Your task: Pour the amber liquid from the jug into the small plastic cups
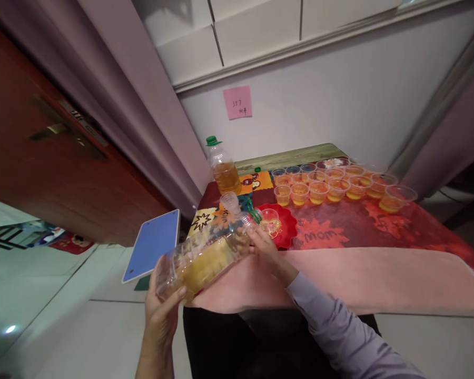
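Observation:
A large clear plastic bottle with yellow liquid lies tilted in both my hands, its neck end toward the table. My left hand grips its base from below, thumb along the side. Near the neck, my right hand has its fingers closed round the bottle. Just beyond that hand, a clear plastic cup stands on a red scalloped plate. A green plastic piece shows by the bottle's neck; what it belongs to is unclear. An empty-looking clear cup is behind the bottle.
Rows of clear cups, many holding amber liquid, stand at the back right of the table. A second bottle with a green cap is at the back left. A small green cap lies nearby. A blue board is left of the table.

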`<state>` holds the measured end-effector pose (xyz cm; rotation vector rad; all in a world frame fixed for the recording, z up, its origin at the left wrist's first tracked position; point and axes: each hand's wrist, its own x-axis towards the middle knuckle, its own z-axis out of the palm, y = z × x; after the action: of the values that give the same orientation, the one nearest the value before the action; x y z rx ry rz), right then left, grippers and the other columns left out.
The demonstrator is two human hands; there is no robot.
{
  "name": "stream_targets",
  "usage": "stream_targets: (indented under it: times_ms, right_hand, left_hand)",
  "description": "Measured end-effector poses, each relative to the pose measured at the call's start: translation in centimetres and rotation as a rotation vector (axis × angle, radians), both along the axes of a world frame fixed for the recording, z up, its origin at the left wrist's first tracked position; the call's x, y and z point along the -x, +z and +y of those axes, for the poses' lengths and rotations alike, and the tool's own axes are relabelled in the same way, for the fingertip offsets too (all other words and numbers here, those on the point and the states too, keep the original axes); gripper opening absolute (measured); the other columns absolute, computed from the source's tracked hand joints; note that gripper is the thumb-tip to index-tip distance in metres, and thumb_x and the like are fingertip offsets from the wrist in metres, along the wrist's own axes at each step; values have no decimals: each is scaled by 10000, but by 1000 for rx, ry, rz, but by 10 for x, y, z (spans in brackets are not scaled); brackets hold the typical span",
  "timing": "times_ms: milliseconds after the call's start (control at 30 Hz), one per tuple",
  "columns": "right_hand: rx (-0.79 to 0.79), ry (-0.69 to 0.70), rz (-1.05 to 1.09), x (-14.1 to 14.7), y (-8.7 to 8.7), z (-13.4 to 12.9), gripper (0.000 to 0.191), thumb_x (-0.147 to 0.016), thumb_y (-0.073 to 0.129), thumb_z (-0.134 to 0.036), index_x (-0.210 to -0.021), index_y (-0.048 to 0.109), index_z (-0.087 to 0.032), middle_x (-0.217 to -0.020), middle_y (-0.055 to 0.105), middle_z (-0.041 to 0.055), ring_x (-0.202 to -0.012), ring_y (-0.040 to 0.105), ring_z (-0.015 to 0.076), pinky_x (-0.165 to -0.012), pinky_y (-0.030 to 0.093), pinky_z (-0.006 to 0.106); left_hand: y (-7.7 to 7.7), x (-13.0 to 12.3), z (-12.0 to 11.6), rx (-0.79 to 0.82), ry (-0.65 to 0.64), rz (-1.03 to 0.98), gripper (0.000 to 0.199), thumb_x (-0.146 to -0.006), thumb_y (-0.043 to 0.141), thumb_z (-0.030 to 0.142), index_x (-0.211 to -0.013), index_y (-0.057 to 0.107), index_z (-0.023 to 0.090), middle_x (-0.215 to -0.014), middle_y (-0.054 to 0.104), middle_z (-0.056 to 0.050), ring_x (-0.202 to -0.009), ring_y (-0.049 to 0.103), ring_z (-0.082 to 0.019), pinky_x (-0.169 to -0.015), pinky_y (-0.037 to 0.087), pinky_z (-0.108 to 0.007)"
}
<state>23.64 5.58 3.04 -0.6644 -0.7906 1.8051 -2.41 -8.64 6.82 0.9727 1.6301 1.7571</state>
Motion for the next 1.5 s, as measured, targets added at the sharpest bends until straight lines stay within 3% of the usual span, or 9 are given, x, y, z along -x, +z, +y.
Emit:
stream_targets:
  times_ms: [167, 333, 500, 700, 867, 1200, 1500]
  right_hand:
    - [-23, 54, 67, -1, -7, 2, 662, -879, 816, -841, -1303, 756, -336, -1360, 833, 58, -1175, 833, 280, -959, 702, 434]
    - [0, 44, 101, 0, -5, 1, 730, -868, 804, -854, -1350, 736, -310, -1476, 793, 103, -1318, 792, 305, -1016, 692, 439]
    - [-1, 27, 137, -1, 1, 0, 707, -865, 824, -836, -1325, 754, -304, -1417, 822, 107, -1322, 789, 339, -1086, 679, 504]
    - [32, 26, 232, 3, -6, 2, 669, -865, 865, -796, -1333, 773, -327, -1358, 850, 76, -1289, 795, 345, -1073, 680, 518]
    - [29, 26, 259, 4, -10, 3, 577, -910, 848, -739, -1308, 786, -327, -1302, 859, 69, -1287, 792, 337, -1061, 677, 510]
    - [13, 38, 256, 3, -11, 4, 598, -915, 841, -743, -1326, 782, -313, -1342, 850, 82, -1325, 776, 347, -1100, 651, 518]
    - [20, 35, 245, 3, -8, 2, 582, -913, 842, -751, -1294, 780, -315, -1301, 860, 77, -1278, 794, 339, -1047, 680, 521]
  left_hand:
    - [18, -11, 3, 3, 33, 28, 1198, -541, 1080, 419, -1651, 631, 353, -1710, 614, -125, -1606, 517, -546, -1325, 405, -760]
    - [29, -17, 6, 5, 28, 86, 1199, -549, 1082, 433, -1655, 625, 356, -1690, 616, -123, -1608, 509, -538, -1317, 426, -745]
    - [40, -22, 7, 30, 32, 51, 1236, -495, 1116, 408, -1634, 639, 344, -1676, 622, -126, -1598, 522, -525, -1322, 420, -728]
    - [53, -33, 9, 46, 45, 27, 1236, -504, 1119, 373, -1639, 634, 321, -1684, 611, -140, -1562, 563, -518, -1299, 462, -707]
    - [55, -37, 10, 30, 49, 42, 1225, -506, 1121, 386, -1631, 642, 312, -1671, 620, -146, -1614, 507, -518, -1332, 409, -711]
    - [59, -39, 9, 38, 58, 24, 1249, -477, 1131, 388, -1626, 648, 318, -1678, 613, -147, -1627, 482, -542, -1337, 353, -775]
    - [57, -38, 8, 31, 52, 40, 1222, -492, 1133, 388, -1618, 659, 331, -1689, 610, -143, -1627, 491, -527, -1346, 342, -764]
